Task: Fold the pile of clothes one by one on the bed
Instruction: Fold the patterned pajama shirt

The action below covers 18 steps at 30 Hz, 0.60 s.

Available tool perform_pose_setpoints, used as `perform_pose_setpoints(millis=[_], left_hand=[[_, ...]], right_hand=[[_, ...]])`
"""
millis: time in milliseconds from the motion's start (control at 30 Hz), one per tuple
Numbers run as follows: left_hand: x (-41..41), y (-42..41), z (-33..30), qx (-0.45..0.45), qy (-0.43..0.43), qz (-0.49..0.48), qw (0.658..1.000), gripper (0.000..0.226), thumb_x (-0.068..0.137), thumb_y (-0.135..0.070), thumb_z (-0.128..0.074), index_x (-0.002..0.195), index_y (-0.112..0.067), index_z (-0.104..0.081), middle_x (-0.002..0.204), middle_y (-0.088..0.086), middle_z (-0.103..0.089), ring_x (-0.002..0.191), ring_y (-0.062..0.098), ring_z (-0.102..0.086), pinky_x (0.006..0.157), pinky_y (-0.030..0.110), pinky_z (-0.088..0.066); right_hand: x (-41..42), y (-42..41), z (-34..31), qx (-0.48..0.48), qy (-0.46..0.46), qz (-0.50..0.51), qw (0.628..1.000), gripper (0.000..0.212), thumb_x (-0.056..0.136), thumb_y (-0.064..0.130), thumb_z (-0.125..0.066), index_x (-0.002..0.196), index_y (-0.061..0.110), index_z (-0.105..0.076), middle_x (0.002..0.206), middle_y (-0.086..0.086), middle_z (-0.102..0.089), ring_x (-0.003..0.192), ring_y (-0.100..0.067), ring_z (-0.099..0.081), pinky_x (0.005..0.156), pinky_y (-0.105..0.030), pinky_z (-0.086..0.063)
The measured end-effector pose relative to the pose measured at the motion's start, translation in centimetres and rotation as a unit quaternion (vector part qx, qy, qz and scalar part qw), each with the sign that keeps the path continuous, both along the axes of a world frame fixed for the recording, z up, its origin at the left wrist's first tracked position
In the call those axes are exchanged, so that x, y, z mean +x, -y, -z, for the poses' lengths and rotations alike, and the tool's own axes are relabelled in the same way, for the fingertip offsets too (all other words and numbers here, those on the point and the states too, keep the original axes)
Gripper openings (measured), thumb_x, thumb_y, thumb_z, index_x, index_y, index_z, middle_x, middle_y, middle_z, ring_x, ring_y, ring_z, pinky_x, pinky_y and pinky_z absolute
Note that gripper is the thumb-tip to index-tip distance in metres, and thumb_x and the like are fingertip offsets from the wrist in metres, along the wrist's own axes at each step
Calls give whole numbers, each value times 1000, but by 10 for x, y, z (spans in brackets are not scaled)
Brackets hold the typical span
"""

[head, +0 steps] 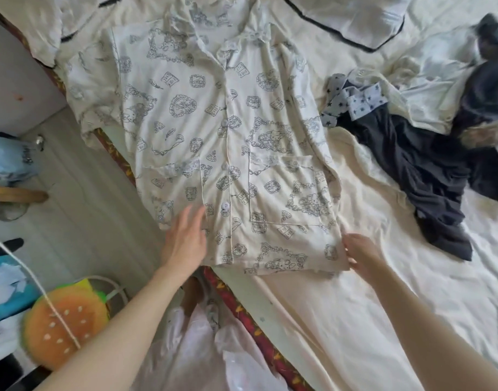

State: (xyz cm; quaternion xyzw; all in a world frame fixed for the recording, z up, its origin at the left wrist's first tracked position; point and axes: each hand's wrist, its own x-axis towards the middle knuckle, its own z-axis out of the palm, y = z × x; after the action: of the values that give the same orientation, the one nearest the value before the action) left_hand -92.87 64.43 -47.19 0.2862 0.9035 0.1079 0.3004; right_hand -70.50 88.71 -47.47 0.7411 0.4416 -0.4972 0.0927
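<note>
Spread front-up across the cream sheet (355,320) of the bed, from centre toward 12 o'clock: a cream pyjama shirt (214,131) printed with grey-blue cartoon motifs, buttoned down the middle, two patch pockets near the hem, collar at 12 o'clock, hem toward 6 o'clock. Left sleeve of it drooping over the bed edge at about 10 o'clock. At the shirt's 7 o'clock corner, left hand (185,241), palm down, fingers extended and slightly spread, tips resting on the fabric beside the lowest button. At the 5 o'clock corner, right hand (360,253), fingers curled at the hem edge, seemingly pinching it, though grip not clearly visible. Toward 3 o'clock, well apart from the shirt, a jumbled pile of clothes (428,153): dark navy cloth, a star-patterned blue piece, pale fabric on top. At 12 to 1 o'clock, a white pillow (355,15) with dark piping. Off the bed at 8 o'clock, on the floor, a burger-shaped cushion (64,323), a white cord lying across it.
</note>
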Motion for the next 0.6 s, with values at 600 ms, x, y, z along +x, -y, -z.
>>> perform_pose_setpoints(millis=[600], left_hand=[[10, -99, 12, -195, 109, 225, 948, 55, 100, -28, -37, 151, -29, -16, 160, 3, 2, 147, 26, -1, 119, 48, -8]], right_hand=[[25, -126, -49, 321, -52, 252, 911, 23, 92, 20, -47, 70, 19, -52, 69, 6, -49, 79, -17, -49, 71, -25, -40]])
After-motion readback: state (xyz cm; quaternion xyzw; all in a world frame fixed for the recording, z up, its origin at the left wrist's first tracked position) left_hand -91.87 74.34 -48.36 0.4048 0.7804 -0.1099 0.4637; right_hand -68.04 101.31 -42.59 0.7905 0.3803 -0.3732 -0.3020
